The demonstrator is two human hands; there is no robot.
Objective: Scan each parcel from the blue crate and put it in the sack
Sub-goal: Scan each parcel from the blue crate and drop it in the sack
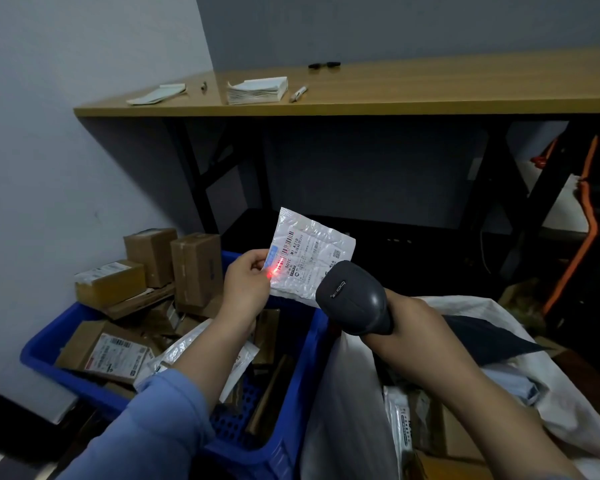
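Over sack (347,393) and box-filled blue crate (310,362), fingers of left hand (245,285) pinch parcel (314,261); right hand (416,329) grips scanner (354,301).

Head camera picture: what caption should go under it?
Left hand holds a white parcel; right hand aims a scanner, red light on its label.

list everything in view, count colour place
crinkled white plastic mailer parcel: one, white, centre, red light on label
dark grey handheld barcode scanner: one, dark grey, aimed at parcel
blue plastic crate: one, blue, lower left
brown cardboard boxes: several, brown, piled in the crate
white woven sack: one, white, lower right
tan wooden table: one, tan, back
stack of white paper: one, white, on the table
left hand: one, pinches the parcel
right hand: one, grips the scanner
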